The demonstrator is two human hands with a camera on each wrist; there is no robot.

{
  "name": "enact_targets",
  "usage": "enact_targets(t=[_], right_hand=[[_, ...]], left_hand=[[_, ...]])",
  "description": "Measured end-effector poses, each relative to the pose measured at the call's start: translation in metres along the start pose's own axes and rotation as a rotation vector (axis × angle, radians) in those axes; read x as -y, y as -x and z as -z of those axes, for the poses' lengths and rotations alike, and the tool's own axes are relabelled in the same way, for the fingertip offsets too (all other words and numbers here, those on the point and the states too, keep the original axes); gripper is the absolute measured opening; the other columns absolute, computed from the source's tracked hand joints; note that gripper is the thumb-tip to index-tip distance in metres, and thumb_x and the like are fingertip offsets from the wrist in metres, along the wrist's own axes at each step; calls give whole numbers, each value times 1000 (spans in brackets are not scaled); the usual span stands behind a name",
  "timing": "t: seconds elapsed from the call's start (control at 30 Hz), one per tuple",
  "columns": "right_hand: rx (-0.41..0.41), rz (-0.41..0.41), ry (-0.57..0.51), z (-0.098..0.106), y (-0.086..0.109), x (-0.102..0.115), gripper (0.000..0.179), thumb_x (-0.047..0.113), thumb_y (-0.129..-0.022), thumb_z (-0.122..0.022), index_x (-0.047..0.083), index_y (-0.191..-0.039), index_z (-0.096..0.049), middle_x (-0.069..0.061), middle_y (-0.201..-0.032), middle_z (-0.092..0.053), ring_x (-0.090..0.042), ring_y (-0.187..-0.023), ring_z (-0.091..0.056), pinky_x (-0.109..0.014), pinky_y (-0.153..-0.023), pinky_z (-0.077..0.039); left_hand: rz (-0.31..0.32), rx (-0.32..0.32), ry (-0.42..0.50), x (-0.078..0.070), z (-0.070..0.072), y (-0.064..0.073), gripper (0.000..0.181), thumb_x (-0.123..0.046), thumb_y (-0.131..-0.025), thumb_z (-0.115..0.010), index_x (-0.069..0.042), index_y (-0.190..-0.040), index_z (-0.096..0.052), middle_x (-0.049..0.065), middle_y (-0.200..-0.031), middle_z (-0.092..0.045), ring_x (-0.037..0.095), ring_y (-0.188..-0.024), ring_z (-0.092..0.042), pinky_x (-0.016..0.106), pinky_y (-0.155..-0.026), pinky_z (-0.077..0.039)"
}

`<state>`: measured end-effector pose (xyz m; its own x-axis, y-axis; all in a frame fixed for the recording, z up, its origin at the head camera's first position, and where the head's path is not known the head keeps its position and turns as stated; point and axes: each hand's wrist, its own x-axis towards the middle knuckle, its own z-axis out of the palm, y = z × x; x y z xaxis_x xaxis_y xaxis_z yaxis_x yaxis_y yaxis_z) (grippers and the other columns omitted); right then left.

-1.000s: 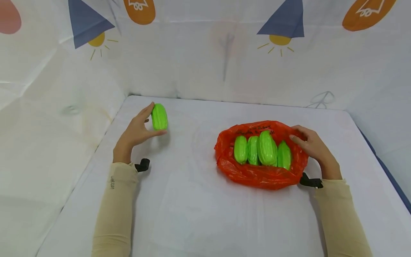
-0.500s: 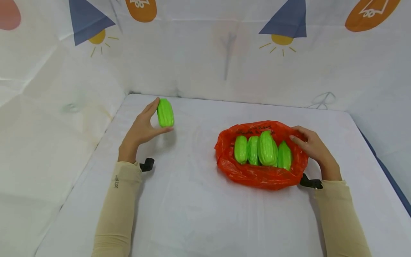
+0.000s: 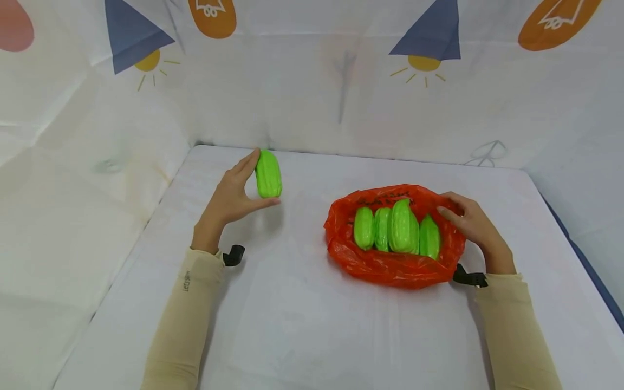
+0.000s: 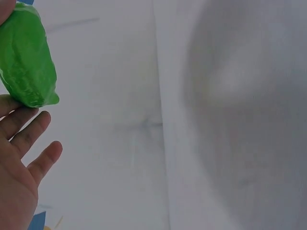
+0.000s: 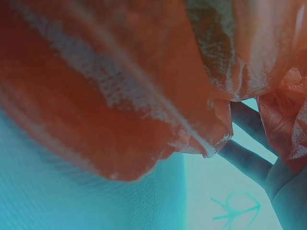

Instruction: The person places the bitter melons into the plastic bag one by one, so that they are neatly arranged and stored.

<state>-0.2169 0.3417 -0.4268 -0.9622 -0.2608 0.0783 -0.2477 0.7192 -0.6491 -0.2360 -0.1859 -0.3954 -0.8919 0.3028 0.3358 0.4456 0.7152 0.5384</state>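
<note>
In the head view my left hand (image 3: 234, 192) pinches a bright green, ridged, gourd-shaped piece (image 3: 268, 174) by its two ends, thumb at the near end and fingers at the far one. The left wrist view shows the same green piece (image 4: 28, 57) at its upper left, shiny and lumpy, with fingertips at its lower end. To the right, a red plastic bag (image 3: 385, 273) lies with its mouth spread. Several similar green pieces (image 3: 401, 226) sit inside it side by side. My right hand (image 3: 474, 221) grips the bag's right rim, thumb inside; red film (image 5: 110, 96) fills much of the right wrist view.
Under everything is a white-covered table (image 3: 302, 325), its back edge meeting a white cloth wall (image 3: 292, 97) printed with lamp shapes. More white cloth hangs along the left side. A stretch of bare tabletop lies between the left hand and the bag.
My left hand has moved steadily to the right with the green gourd-shaped piece, closer to the bag. The right hand stays at the bag's rim, and the bag keeps its place.
</note>
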Motion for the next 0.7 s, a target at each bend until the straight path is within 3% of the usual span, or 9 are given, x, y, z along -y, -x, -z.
enact_targets(t=[0.17,0.3,0.47,0.7], right_hand=[[-9,6,-5,-1,0,0,29,18,-100,-55,2,-123,-59,-19,-111,-64,5,-85,-51,-8,-71,-47],[-2,10,-16,-3,1,1,30,19,-100,-55,1,-123,-59,-21,-112,-64,5,-85,-52,-9,-72,-48],[-10,13,5,-3,1,3,30,20,-100,-55,0,-122,-59,-21,-111,-65,5,-85,-50,-8,-71,-47],[-30,40,13,-2,0,2,27,18,-99,-55,0,-119,-61,-19,-107,-65,4,-83,-51,-8,-72,-46]], left_hand=[[-149,-34,-28,-18,-15,-3,116,-47,-67,-88,-9,-156,-24,10,-159,-32,31,-143,-37,54,-112,-34],[-245,-10,-58,-37,-28,-5,114,-51,-69,-85,-5,-155,-26,10,-158,-33,29,-142,-39,48,-113,-35],[-263,63,-85,-56,-38,-5,114,-56,-71,-82,-8,-156,-23,7,-160,-30,25,-143,-37,43,-116,-31],[-295,105,-106,-63,-47,-5,114,-53,-71,-83,-7,-156,-22,5,-162,-27,23,-143,-36,43,-117,-29]])
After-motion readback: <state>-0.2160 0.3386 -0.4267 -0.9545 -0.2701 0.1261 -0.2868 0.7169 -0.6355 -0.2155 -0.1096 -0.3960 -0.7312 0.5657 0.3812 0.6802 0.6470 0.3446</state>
